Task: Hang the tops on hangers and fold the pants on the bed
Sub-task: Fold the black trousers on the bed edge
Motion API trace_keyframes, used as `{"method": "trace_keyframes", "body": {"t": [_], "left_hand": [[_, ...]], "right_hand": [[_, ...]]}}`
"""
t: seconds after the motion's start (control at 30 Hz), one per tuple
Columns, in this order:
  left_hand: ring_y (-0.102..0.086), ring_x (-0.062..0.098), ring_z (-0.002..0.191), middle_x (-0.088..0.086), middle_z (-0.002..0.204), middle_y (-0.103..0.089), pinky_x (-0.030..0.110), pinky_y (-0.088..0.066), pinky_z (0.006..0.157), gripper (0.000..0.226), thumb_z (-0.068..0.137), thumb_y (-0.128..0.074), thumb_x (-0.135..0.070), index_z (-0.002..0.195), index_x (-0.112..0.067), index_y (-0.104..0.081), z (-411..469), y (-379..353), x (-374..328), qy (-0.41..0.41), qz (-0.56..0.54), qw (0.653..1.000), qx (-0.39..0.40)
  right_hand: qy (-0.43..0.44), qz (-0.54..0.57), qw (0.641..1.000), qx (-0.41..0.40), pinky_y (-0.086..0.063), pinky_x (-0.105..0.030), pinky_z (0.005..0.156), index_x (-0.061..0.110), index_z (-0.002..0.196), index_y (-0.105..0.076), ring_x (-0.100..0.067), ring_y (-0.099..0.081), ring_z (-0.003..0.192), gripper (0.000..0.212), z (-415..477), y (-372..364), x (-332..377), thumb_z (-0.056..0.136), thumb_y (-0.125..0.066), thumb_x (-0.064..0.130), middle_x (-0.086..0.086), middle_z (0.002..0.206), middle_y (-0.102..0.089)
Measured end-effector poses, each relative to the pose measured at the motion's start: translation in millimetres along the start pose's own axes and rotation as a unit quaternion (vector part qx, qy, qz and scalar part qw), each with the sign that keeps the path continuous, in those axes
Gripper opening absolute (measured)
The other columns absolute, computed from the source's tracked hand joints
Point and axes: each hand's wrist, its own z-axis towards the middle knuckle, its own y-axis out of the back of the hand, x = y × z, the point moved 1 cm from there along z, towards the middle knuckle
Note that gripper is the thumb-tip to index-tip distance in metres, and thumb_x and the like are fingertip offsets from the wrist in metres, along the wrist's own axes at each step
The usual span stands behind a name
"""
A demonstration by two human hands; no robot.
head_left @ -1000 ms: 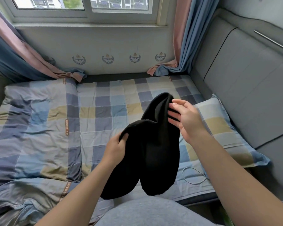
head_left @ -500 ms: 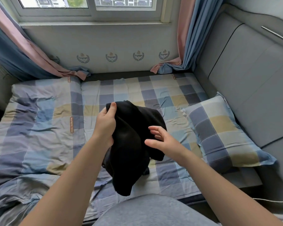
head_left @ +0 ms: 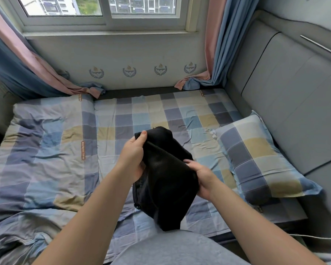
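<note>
A black garment [head_left: 165, 180], doubled over into a thick bundle, hangs in the air in front of me above the bed [head_left: 161, 111]. My left hand [head_left: 133, 155] grips its upper left edge, thumb on top of the cloth. My right hand [head_left: 203, 175] holds its right side, fingers curled round the fold. The lower end of the garment droops toward the near edge of the bed. I cannot tell whether it is a top or pants. No hanger is in view.
A checked quilt [head_left: 46, 150] covers the bed's left half. A matching pillow [head_left: 256, 159] lies at the right against the grey padded headboard [head_left: 294, 102]. Curtains [head_left: 216, 54] hang beside the window, their ends pooled on the far ledge. A white cable [head_left: 313, 237] trails at lower right.
My left hand has carried the garment's edge up and over, doubling the cloth. My right hand let go of the top and now holds the right side of the bundle.
</note>
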Motion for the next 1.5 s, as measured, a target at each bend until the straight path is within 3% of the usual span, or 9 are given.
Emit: {"method": "trace_keyframes", "body": {"t": [0.13,0.4,0.57,0.67,1.0,1.13,1.23,1.37,1.5], "left_hand": [[-0.065,0.024,0.111,0.008,0.124,-0.066,0.032,-0.055,0.083,0.046,0.098,-0.061,-0.031,0.139,-0.011,-0.054,8,10,14,0.0,0.135,0.989,0.057],[-0.046,-0.003,0.127,-0.017,0.144,-0.043,0.012,-0.042,0.098,0.111,0.071,-0.088,-0.034,0.154,-0.039,-0.015,-9,-12,58,-0.101,0.413,0.865,0.266],[-0.064,0.008,0.108,-0.015,0.115,-0.067,0.041,-0.054,0.093,0.053,0.091,-0.064,-0.024,0.138,-0.038,-0.045,4,-18,89,-0.214,0.34,0.913,0.069],[-0.07,0.02,0.096,-0.003,0.098,-0.074,0.051,-0.055,0.089,0.033,0.085,-0.052,-0.011,0.108,-0.027,-0.069,9,-15,76,-0.211,0.263,0.94,0.048],[-0.073,0.029,0.091,0.016,0.098,-0.075,0.033,-0.058,0.074,0.027,0.097,-0.049,0.001,0.107,-0.008,-0.072,-5,-16,4,-0.13,0.098,0.983,0.082],[-0.074,0.025,0.088,0.01,0.091,-0.077,0.031,-0.057,0.071,0.025,0.1,-0.047,-0.009,0.1,-0.012,-0.072,-10,-18,-14,-0.111,0.082,0.987,0.085],[-0.075,0.021,0.08,0.009,0.087,-0.077,0.031,-0.057,0.071,0.024,0.101,-0.046,-0.011,0.101,-0.011,-0.07,-10,-18,-17,-0.083,0.06,0.992,0.073],[-0.072,0.026,0.091,0.012,0.096,-0.076,0.039,-0.057,0.085,0.025,0.101,-0.044,-0.011,0.108,-0.01,-0.069,-4,-11,-19,-0.073,0.044,0.995,0.056],[-0.072,0.023,0.084,0.003,0.082,-0.076,0.034,-0.059,0.072,0.029,0.101,-0.044,-0.006,0.097,-0.017,-0.07,8,1,-18,-0.107,0.09,0.99,0.01]], "right_hand": [[0.081,0.039,0.994,-0.058,-0.055,-0.032,0.06,0.016,0.126,-0.056,-0.024,-0.065,0.076,0.031,-8,5,27,0.098,-0.052,0.005,-0.014,0.095,-0.067],[0.124,-0.006,0.992,-0.032,-0.058,-0.032,0.065,0.005,0.098,-0.065,-0.029,-0.066,0.085,0.033,-42,-36,42,0.096,-0.039,-0.015,-0.019,0.095,-0.067],[0.124,0.005,0.99,0.063,-0.059,-0.032,0.082,0.004,0.113,-0.067,-0.027,-0.068,0.098,0.034,-63,-49,51,0.097,-0.04,-0.008,-0.019,0.107,-0.068],[0.135,-0.031,0.986,0.097,-0.053,-0.042,0.1,0.006,0.123,-0.063,-0.032,-0.066,0.11,0.038,-70,-48,59,0.095,-0.04,-0.007,-0.019,0.115,-0.067],[0.322,-0.314,0.893,0.002,-0.051,-0.036,0.102,0.034,0.136,-0.049,-0.009,-0.062,0.115,0.052,-64,-17,58,0.092,-0.069,0.014,0.006,0.119,-0.067],[0.263,-0.384,0.884,0.038,-0.037,-0.019,0.097,0.048,0.141,-0.04,0.004,-0.04,0.129,0.076,-42,-15,40,0.076,-0.079,0.042,0.018,0.141,-0.045],[0.208,-0.366,0.905,0.056,-0.042,-0.015,0.085,0.043,0.129,-0.05,0.005,-0.051,0.118,0.059,-20,-19,17,0.081,-0.081,0.029,0.019,0.126,-0.058],[0.14,-0.426,0.892,0.062,-0.053,-0.041,0.097,0.038,0.105,-0.058,-0.014,-0.062,0.107,0.034,8,-10,-7,0.083,-0.077,0.021,0.01,0.107,-0.065],[0.145,-0.412,0.9,0.002,-0.052,-0.051,0.096,0.017,0.1,-0.062,-0.025,-0.068,0.095,0.012,15,3,4,0.093,-0.066,0.008,-0.008,0.098,-0.07]]}}
